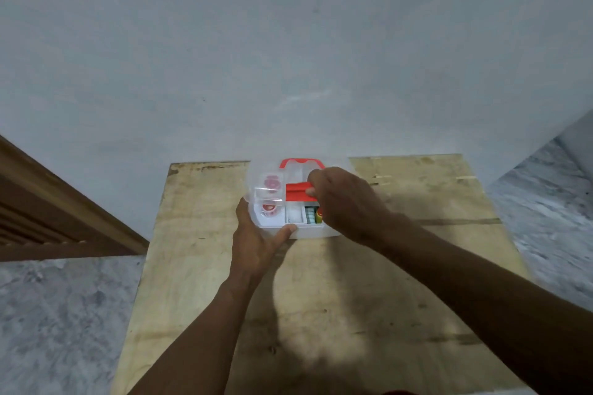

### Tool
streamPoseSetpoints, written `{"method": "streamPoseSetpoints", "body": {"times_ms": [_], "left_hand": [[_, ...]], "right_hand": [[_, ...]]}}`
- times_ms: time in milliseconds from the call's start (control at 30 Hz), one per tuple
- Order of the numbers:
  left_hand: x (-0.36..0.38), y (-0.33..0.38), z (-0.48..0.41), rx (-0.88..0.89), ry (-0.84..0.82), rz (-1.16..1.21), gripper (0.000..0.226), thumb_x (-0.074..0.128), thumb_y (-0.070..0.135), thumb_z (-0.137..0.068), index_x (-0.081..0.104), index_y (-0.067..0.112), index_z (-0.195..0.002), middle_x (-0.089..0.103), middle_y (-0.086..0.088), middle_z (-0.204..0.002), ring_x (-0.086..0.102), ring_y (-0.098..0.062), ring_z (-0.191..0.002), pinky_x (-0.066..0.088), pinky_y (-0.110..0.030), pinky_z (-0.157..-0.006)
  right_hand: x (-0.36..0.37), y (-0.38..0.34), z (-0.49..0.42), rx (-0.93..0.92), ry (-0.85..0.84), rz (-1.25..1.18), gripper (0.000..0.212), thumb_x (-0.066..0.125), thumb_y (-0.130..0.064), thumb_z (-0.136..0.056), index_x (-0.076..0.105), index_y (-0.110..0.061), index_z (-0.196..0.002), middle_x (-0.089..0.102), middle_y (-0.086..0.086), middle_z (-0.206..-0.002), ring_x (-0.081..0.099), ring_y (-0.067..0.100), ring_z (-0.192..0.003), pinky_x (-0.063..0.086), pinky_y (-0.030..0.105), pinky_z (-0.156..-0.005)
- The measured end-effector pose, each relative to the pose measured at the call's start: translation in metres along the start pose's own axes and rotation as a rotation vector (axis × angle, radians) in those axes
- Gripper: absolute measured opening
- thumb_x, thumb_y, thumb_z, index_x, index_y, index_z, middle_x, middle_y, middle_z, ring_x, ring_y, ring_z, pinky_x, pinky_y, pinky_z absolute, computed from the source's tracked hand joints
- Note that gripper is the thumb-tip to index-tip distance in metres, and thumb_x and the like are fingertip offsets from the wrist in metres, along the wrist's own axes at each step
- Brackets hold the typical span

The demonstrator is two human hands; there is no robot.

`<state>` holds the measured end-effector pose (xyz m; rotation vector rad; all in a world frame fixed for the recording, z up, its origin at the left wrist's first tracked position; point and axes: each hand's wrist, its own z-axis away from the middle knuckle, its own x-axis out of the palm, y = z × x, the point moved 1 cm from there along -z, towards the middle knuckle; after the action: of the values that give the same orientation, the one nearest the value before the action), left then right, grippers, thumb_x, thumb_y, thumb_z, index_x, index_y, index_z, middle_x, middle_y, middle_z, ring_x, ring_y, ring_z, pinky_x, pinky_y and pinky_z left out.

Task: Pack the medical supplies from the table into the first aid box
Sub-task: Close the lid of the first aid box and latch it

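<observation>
Left hand (256,244) gripping white plastic first aid box (308,232) on plywood table (401,266); right hand (346,202) pinching red latch (296,191) on clear lid (272,184).

a plain room in a home, by the look of it: a bare pale painted wall (288,42), a grey marbled stone floor (57,324), a brown wooden louvred door or frame (48,215) at left, and a rough plywood bench (401,266) against the wall.
</observation>
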<state>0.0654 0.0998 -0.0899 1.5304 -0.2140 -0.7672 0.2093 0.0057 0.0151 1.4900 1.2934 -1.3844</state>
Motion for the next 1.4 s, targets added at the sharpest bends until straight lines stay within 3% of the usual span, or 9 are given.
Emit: {"method": "streamPoseSetpoints", "body": {"times_ms": [133,367,533,700,833,967,1167,1267,1400], "left_hand": [[0.001,0.000,0.003,0.020,0.009,0.017,0.098,0.086,0.046,-0.066,0.025,0.032,-0.142,0.053,0.010,-0.133,0.059,-0.012,-0.113,0.047,-0.005,-0.081],[-0.001,-0.006,0.002,-0.006,-0.028,-0.002,0.095,0.092,0.035,-0.060,0.027,0.035,-0.130,0.054,0.011,-0.127,0.060,-0.011,-0.110,0.049,-0.008,-0.081],[0.001,-0.011,0.001,-0.036,-0.019,0.030,0.104,0.093,0.027,-0.061,0.026,0.024,-0.140,0.055,0.011,-0.123,0.062,-0.011,-0.108,0.050,-0.010,-0.080],[-0.005,-0.014,0.000,-0.005,-0.063,0.037,0.106,0.093,0.026,-0.061,0.024,0.026,-0.141,0.059,0.013,-0.120,0.063,0.001,-0.102,0.049,-0.005,-0.076],[-0.006,-0.015,0.002,0.034,-0.117,0.025,0.117,0.088,0.018,-0.069,0.006,0.024,-0.153,0.049,0.030,-0.120,0.056,0.016,-0.102,0.046,-0.001,-0.077],[-0.013,-0.014,0.002,0.081,-0.140,-0.016,0.102,0.072,0.028,-0.072,0.011,0.027,-0.154,0.051,0.025,-0.125,0.060,0.005,-0.101,0.047,-0.003,-0.081],[-0.011,-0.007,0.005,0.205,-0.089,-0.043,0.089,0.071,0.041,-0.082,0.018,0.033,-0.152,0.031,0.007,-0.157,0.033,-0.015,-0.145,0.039,-0.045,-0.113],[-0.006,0.000,0.006,0.180,-0.079,-0.181,0.101,0.068,0.058,-0.075,0.016,0.026,-0.156,0.018,0.008,-0.163,0.011,-0.016,-0.152,0.026,-0.047,-0.119],[-0.008,0.000,0.006,0.188,-0.073,-0.189,0.105,0.069,0.064,-0.071,0.020,0.026,-0.155,0.024,0.005,-0.162,0.022,-0.017,-0.149,0.031,-0.047,-0.117]], "right_hand": [[0.017,-0.014,0.020,0.022,-0.132,-0.002,0.012,0.045,-0.003,-0.096,0.054,-0.008,-0.103,0.062,0.011,-0.103,0.058,0.025,-0.089,0.037,0.029,-0.065],[0.028,-0.022,0.027,-0.014,-0.086,0.059,0.013,0.054,0.003,-0.091,0.061,0.000,-0.101,0.067,0.020,-0.099,0.064,0.031,-0.088,0.052,0.037,-0.074],[0.041,-0.020,0.032,-0.018,0.023,0.099,0.021,0.075,0.008,-0.068,0.062,-0.003,-0.080,0.069,0.018,-0.080,0.066,0.029,-0.070,0.057,0.036,-0.065],[0.051,-0.015,0.037,-0.005,-0.021,0.106,0.026,0.087,-0.008,-0.069,0.067,-0.004,-0.085,0.073,0.020,-0.101,0.071,0.032,-0.095,0.058,0.043,-0.083],[0.060,-0.009,0.053,-0.056,-0.110,0.135,0.040,0.080,-0.033,-0.078,0.070,-0.002,-0.102,0.059,0.028,-0.130,0.055,0.043,-0.125,0.039,0.053,-0.104],[0.060,0.000,0.058,-0.101,-0.121,0.070,0.043,0.075,-0.035,-0.083,0.069,-0.005,-0.112,0.052,0.024,-0.141,0.045,0.041,-0.134,0.034,0.058,-0.109],[0.046,0.004,0.051,0.018,-0.034,-0.210,0.045,0.076,-0.015,-0.084,0.058,-0.007,-0.124,0.061,0.014,-0.132,0.062,0.032,-0.118,0.051,0.049,-0.098],[0.049,0.010,0.052,0.095,0.060,-0.209,0.048,0.076,-0.017,-0.083,0.057,-0.002,-0.125,0.063,0.018,-0.127,0.063,0.033,-0.113,0.056,0.049,-0.093],[0.071,0.019,0.063,0.266,0.179,-0.142,0.066,0.075,-0.035,-0.082,0.054,0.003,-0.131,0.055,0.023,-0.135,0.053,0.038,-0.122,0.048,0.047,-0.101]]}}
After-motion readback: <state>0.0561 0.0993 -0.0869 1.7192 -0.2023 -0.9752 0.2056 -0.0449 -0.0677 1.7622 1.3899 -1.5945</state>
